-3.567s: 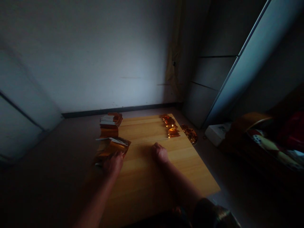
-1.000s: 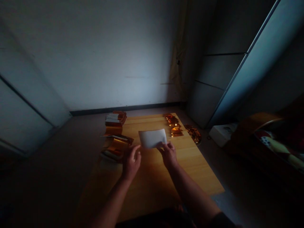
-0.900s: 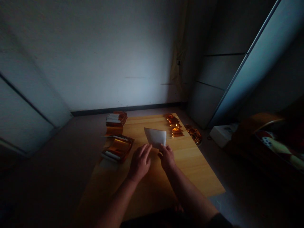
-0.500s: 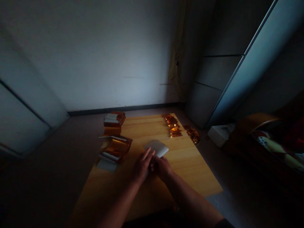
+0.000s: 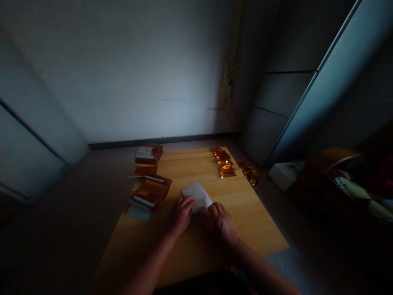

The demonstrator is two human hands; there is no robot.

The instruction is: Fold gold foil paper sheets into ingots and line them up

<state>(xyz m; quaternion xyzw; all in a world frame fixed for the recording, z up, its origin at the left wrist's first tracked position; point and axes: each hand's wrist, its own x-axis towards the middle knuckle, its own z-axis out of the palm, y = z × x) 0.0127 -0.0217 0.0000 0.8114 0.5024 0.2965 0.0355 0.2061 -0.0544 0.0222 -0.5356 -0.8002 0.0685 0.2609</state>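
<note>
A pale sheet of paper lies at an angle on the wooden table in front of me, its face turned up. My left hand is closed at the sheet's lower left edge, fingertips over the paper and thumb hidden. At the right corner, my right hand has its fingers bent and pressed together on the edge. The lower part of the sheet is in shadow between the hands.
Stacks of curved orange-gold foil sheets with pale backs line the left side of the table. Folded shiny gold pieces sit at the far right. Beyond that edge, a round heap of gold pieces stands lower down, near a white box.
My right hand has moved right, away from my left hand, to the sheet's right corner. The paper has turned and more of it shows. My left hand has shifted slightly left.
</note>
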